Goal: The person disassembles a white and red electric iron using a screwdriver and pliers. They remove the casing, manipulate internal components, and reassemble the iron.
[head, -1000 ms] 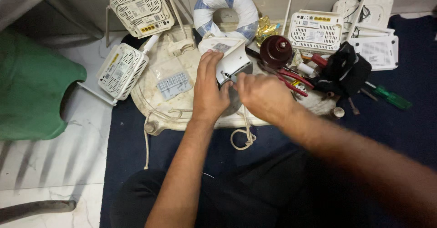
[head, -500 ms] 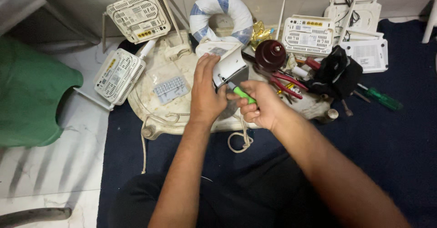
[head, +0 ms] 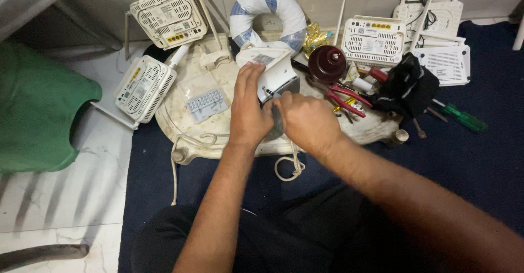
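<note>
My left hand (head: 248,109) presses down on a small white box-shaped device (head: 278,74) that stands on a round off-white tray (head: 180,117). Right beside it, my right hand (head: 308,123) is closed around a thin tool, a screwdriver (head: 275,116). Only its dark shaft shows between the two hands, pointing at the device's lower side. The handle is hidden in my fist. Both hands touch each other at the device.
White routers lie around the tray: (head: 166,14), (head: 143,87), (head: 374,38), (head: 442,63). Also here are a white-and-blue ring (head: 267,14), a maroon round part (head: 326,64), red pliers (head: 346,96), a black pouch (head: 406,85), a green screwdriver (head: 461,117), a green stool (head: 38,109) and a white cord (head: 286,166).
My right hand has slid left against the left hand, and the green handle seen half a second ago is now covered by the fist. The left hand stays on the device.
</note>
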